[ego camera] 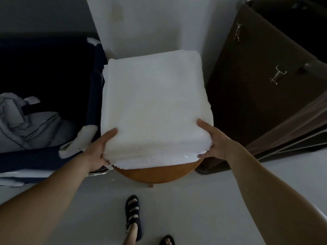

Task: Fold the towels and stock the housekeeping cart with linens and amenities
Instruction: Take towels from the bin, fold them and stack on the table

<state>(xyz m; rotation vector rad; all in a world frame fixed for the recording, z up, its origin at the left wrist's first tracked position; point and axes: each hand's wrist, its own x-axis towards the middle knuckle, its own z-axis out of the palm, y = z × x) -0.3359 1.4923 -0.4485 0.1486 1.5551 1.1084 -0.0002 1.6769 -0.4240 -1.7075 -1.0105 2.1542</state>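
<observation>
On the round orange-brown wooden worktop (155,175) lies a stack of folded white terry towels (154,106). The left hand (100,149) and right hand (215,142) grip its near corners, thumbs on top, fingers (201,155) curled beneath. A dark navy fabric bin (44,159) stands just left.

Round wooden stool (155,174), centre, only its near edge showing. White wall column (150,23) behind it. Pale floor (194,209) below. Black strapped sandal (133,214) on the floor near the stool; second sandal (167,240) at bottom edge. Right: brown panel (247,103), leaning, with two metal hooks (277,75). Left: navy bin (44,156), dark inside.
</observation>
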